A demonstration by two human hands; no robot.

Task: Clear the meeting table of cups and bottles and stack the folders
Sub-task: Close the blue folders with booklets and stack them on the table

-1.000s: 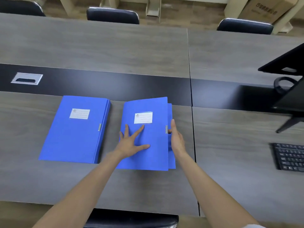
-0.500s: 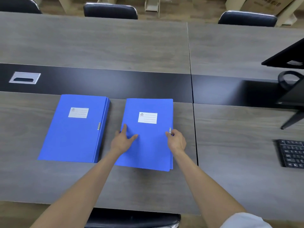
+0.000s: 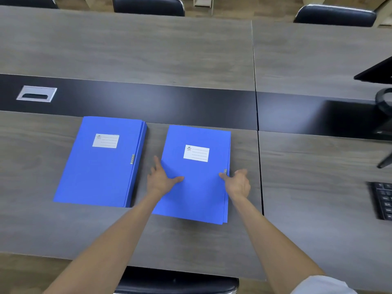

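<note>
Two blue folders lie flat on the grey tabletop (image 3: 191,56) in the lower middle of the frame, side by side with a narrow gap between them. The left folder (image 3: 99,164) sits untouched. The right folder (image 3: 195,183) is framed by both hands: the left hand (image 3: 161,180) has its thumb on the cover and fingers along the left edge, a narrow grip, while the right hand (image 3: 238,183) pinches the right edge beside the small metal clasp. A black keyboard (image 3: 381,200) shows at the right edge of the frame.
</note>
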